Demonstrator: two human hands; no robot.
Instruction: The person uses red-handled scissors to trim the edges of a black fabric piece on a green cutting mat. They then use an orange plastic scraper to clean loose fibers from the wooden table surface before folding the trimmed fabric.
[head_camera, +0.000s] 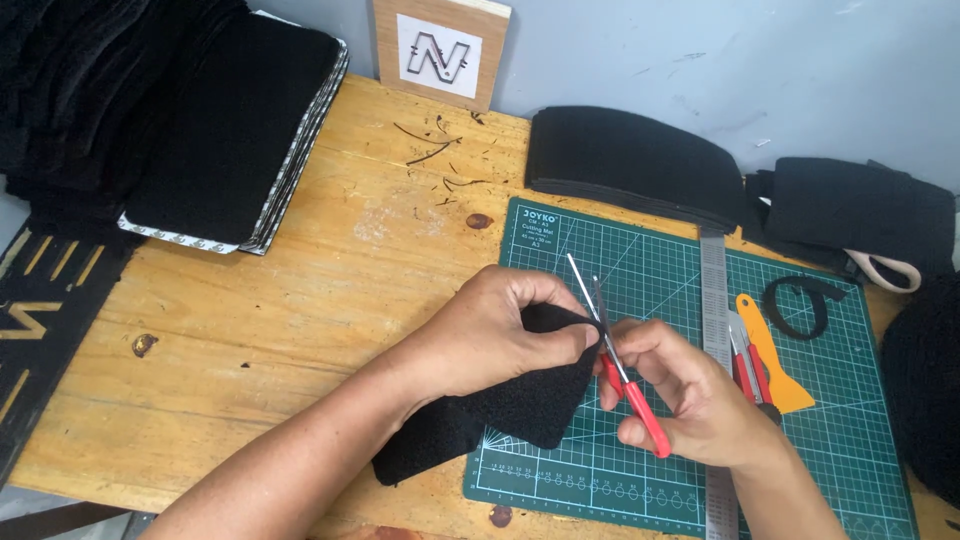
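Wooden table (300, 290) with green mat (820, 400): left hand (495, 335) pinches black fabric (510, 405); right hand (690, 395) grips red scissors (620, 375), blades slightly parted at the fabric edge.

At your centre, black felt (520, 400) and red-handled scissors (625, 385); beneath, a green white-gridded mat (830, 430); at 3 o'clock, an orange scraper (775, 365); all on a yellow-brown table (300, 290).

Around the one green cutting mat (800, 400) we count two hands, one pair of red-handled scissors (622, 375), one steel ruler (714, 300), one orange scraper (770, 355), and beyond its far edge two black fabric bundles.
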